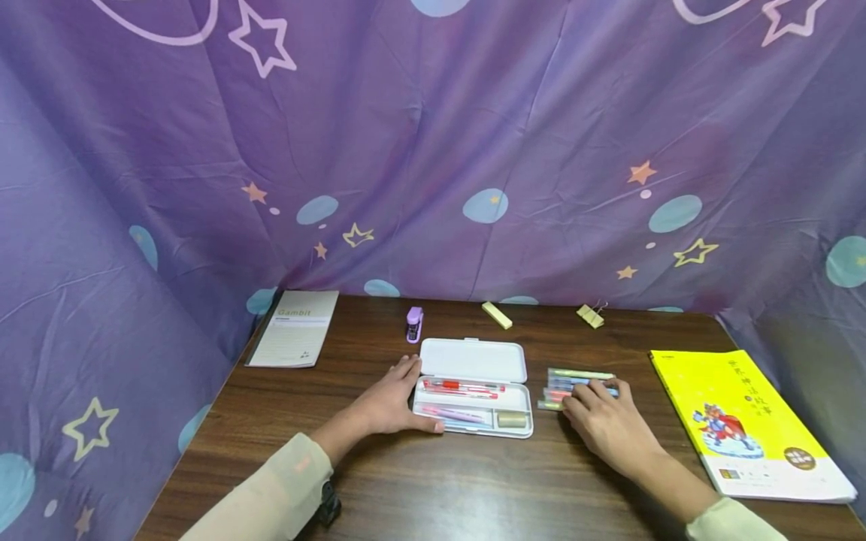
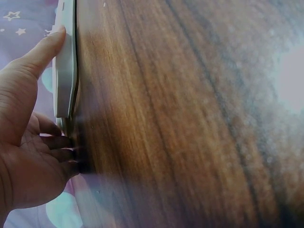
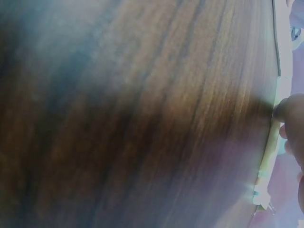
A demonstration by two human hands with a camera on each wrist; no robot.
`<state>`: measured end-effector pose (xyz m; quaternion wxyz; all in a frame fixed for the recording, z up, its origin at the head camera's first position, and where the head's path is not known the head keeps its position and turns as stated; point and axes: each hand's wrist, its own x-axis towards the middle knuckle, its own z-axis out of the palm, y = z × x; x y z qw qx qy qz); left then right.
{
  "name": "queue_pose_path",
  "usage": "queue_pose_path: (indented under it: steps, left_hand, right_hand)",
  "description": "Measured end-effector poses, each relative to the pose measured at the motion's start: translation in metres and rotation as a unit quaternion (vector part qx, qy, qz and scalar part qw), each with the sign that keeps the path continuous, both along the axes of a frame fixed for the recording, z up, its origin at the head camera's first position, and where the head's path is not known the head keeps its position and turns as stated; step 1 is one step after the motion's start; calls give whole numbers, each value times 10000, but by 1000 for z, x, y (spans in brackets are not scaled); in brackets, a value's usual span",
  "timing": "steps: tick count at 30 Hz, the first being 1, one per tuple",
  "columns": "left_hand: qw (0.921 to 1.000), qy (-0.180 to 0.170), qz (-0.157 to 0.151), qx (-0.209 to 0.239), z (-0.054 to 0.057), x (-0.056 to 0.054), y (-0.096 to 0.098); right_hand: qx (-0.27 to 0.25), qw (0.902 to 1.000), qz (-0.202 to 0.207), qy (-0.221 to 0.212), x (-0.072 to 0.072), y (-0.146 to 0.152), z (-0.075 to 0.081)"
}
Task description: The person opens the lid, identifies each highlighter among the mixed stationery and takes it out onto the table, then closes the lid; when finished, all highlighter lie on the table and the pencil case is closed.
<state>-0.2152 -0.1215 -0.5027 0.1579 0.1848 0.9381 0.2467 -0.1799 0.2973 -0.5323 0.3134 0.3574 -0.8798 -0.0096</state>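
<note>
A white pencil case [image 1: 473,361] lies open on the table, its lid folded back. Inside are red pens [image 1: 463,387], a pink pen [image 1: 453,415] and a tan block [image 1: 510,419]. My left hand [image 1: 389,398] holds the case at its left end, thumb on the near edge and fingers by the hinge side; the left wrist view shows the thumb against the case wall [image 2: 65,80]. To the right, my right hand [image 1: 605,421] grips at a row of several coloured highlighters [image 1: 575,373]. Its thumb touches the nearest, green one [image 3: 271,147]; the palm hides part of the row.
Behind the case stand a purple stapler [image 1: 414,325], a yellow block [image 1: 497,315] and a yellow binder clip [image 1: 591,315]. A notebook [image 1: 294,330] lies at the back left, a yellow book [image 1: 744,413] at the right. A purple curtain [image 1: 406,150] hangs behind the table [image 1: 473,481].
</note>
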Motion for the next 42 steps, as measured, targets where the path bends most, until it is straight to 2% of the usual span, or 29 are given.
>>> queue_pose_path:
  steps: [11, 18, 25, 32, 42]
  left_hand:
    - [10000, 8, 7, -9, -1, 0, 0]
    - [10000, 24, -7, -12, -1, -1, 0]
    - [10000, 31, -14, 8, -2, -2, 0]
    - [10000, 55, -55, 14, -2, -2, -1]
    - [10000, 55, -61, 26, -2, -1, -1]
  right_hand:
    - [-102, 9999, 10, 99, 0, -5, 3]
    - [-50, 9997, 38, -234, -5, -17, 9]
    - [5, 9990, 21, -440, -11, -44, 14]
    - [17, 9989, 337, -318, -15, -71, 18]
    - [302, 9972, 675, -148, -16, -103, 19]
